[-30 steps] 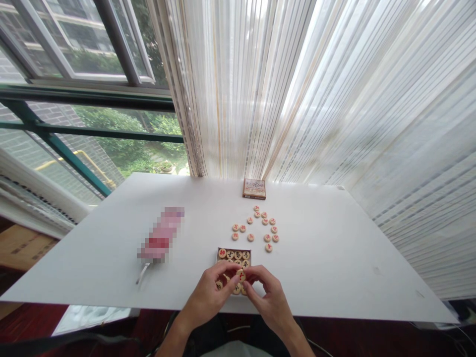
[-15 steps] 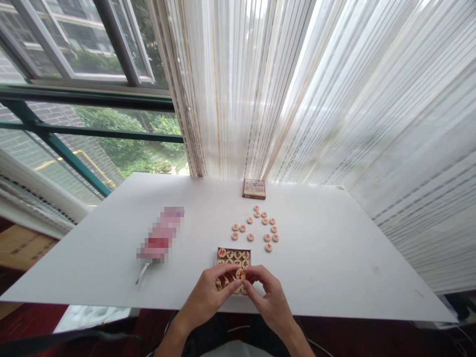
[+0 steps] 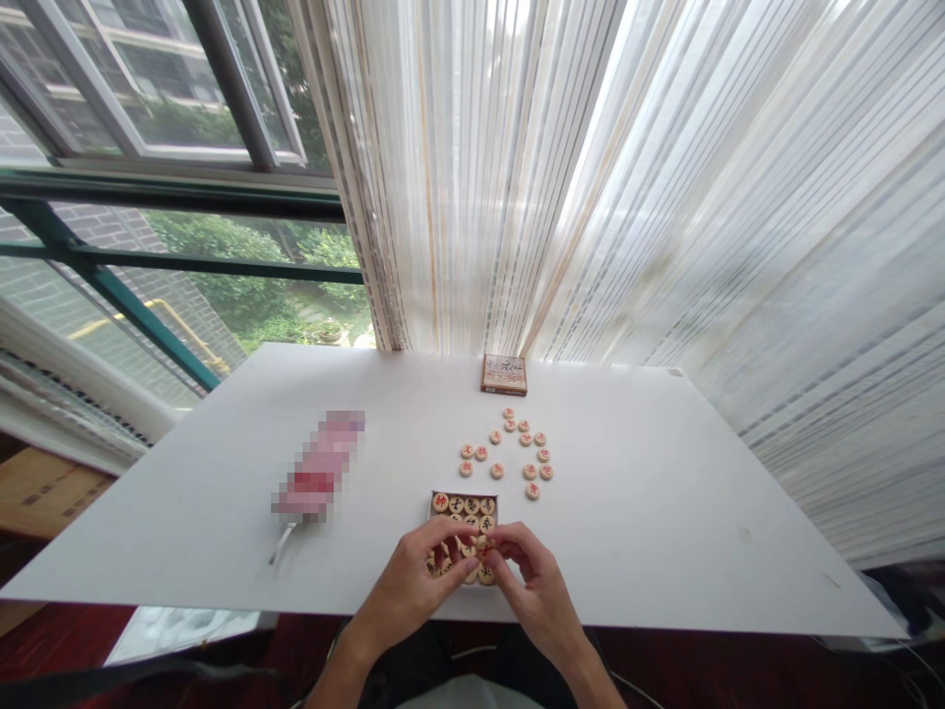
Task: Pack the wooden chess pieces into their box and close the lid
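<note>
- Over the last 1 second, the held xiangqi piece has turned: its red-marked face pointed up towards the wearer, and now it sits tilted, more edge-on, with only a little red showing.
- I judge this to be a reorienting in the fingers rather than a setting-down; the piece is still in hand, not lying among the others.
- The right hand pinches it between thumb and forefinger, at the tips.
- The left hand is curled, its thumb and forefinger tips just beside the piece's left edge; whether they grip it, I cannot tell.
- The piece thus lies between the 2 hands, above the right part of the open tray, whose near rows the fingers partly hide.
- The tray's visible pieces are mostly black-marked, with a red-marked general in the far left corner.
- The 14 red-marked loose pieces have stayed scattered on the white table, beyond the tray and well apart from the left hand.
</note>
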Tool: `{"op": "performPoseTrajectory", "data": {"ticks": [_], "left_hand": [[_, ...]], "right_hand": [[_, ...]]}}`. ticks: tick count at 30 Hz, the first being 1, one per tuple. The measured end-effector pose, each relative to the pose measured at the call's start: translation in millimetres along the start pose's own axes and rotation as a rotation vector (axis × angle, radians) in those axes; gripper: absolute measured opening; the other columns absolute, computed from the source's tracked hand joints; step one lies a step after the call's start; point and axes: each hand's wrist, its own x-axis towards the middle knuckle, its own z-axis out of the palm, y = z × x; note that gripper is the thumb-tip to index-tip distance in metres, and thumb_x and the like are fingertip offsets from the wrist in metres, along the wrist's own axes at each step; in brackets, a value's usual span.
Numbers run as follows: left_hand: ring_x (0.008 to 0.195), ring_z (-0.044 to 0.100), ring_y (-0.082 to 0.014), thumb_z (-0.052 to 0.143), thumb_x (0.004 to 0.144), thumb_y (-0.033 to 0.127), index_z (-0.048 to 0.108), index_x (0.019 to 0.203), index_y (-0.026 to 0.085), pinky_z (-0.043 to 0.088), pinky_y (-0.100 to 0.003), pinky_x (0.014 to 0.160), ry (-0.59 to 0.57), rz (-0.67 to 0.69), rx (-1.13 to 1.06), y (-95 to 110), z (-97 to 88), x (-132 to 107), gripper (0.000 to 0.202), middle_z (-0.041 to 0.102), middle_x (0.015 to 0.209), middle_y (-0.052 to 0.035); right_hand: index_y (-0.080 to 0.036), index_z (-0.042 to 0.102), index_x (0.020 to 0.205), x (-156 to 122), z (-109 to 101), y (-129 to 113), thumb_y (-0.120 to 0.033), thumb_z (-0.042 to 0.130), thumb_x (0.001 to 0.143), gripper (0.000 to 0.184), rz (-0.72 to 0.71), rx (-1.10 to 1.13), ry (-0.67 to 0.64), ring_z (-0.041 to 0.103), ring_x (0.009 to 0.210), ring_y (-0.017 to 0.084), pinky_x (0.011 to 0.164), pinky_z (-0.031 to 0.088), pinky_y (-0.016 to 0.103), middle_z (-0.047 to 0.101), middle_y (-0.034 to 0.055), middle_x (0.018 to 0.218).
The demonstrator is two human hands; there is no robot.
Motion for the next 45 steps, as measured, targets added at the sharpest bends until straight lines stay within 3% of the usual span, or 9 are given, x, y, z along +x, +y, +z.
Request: {"op": "performPoseTrajectory", "data": {"ticks": [6,8,14,22,31,38,45], "left_hand": [[0.084,0.062,-0.0178,0.055,0.095,0.034,0.067,0.103,0.021,0.051,-0.029,0.075,0.359,0.043,0.153,-28,-16.9,10,0.019,0.069,0.099,-0.005],[0.088,0.062,-0.0191,0.055,0.095,0.034,0.066,0.102,0.021,0.051,-0.03,0.077,0.417,0.049,0.2,-39,-22.8,14,0.019,0.067,0.101,-0.0057],[0.105,0.061,-0.0229,0.055,0.095,0.034,0.065,0.107,0.023,0.053,-0.035,0.085,0.372,0.098,0.288,-61,-28.9,20,0.019,0.065,0.11,-0.0075],[0.113,0.061,-0.0224,0.054,0.095,0.031,0.065,0.11,0.024,0.051,-0.04,0.1,0.313,0.145,0.348,-64,-26.4,21,0.019,0.065,0.117,-0.0073],[0.113,0.061,-0.0239,0.055,0.096,0.031,0.066,0.112,0.025,0.051,-0.043,0.099,0.281,0.141,0.405,-65,-25.4,20,0.021,0.065,0.119,-0.0077],[0.114,0.06,-0.025,0.054,0.096,0.029,0.065,0.118,0.026,0.051,-0.045,0.098,0.259,0.191,0.482,-64,-25.2,19,0.025,0.065,0.123,-0.0082],[0.115,0.06,-0.0246,0.054,0.096,0.029,0.066,0.116,0.026,0.05,-0.044,0.099,0.255,0.175,0.49,-62,-25.2,19,0.023,0.065,0.122,-0.0072]], "right_hand": [[-0.023,0.066,0.101,2,-4,4,-0.028,0.057,0.097,0.011,-0.068,0.034,0.015,0.063,0.092,0.02,0.082,0.056,0.033,0.06,0.0065,0.099],[-0.023,0.065,0.101,3,-5,7,-0.028,0.06,0.095,0.009,-0.063,0.023,0.029,0.062,0.092,0.02,0.083,0.056,0.034,0.06,0.0063,0.099],[-0.022,0.064,0.104,6,-9,20,-0.033,0.065,0.092,0.017,-0.019,-0.018,0.079,0.063,0.086,0.02,0.079,0.056,0.032,0.063,0.0058,0.095],[-0.02,0.065,0.104,10,-15,24,-0.041,0.066,0.091,0.025,0.091,0.037,0.103,0.068,0.087,0.022,0.08,0.057,0.033,0.07,0.007,0.095],[-0.021,0.065,0.104,14,-13,18,-0.044,0.061,0.094,0.025,0.082,0.019,0.118,0.069,0.082,0.021,0.076,0.058,0.032,0.07,0.0063,0.092],[-0.022,0.061,0.113,28,-4,18,-0.041,0.068,0.088,0.032,0.068,0.061,0.099,0.071,0.093,0.023,0.09,0.058,0.04,0.071,0.0077,0.1],[-0.021,0.065,0.109,38,4,3,-0.039,0.066,0.09,0.027,0.047,-0.034,0.045,0.07,0.09,0.022,0.085,0.059,0.036,0.07,0.007,0.099]]}}
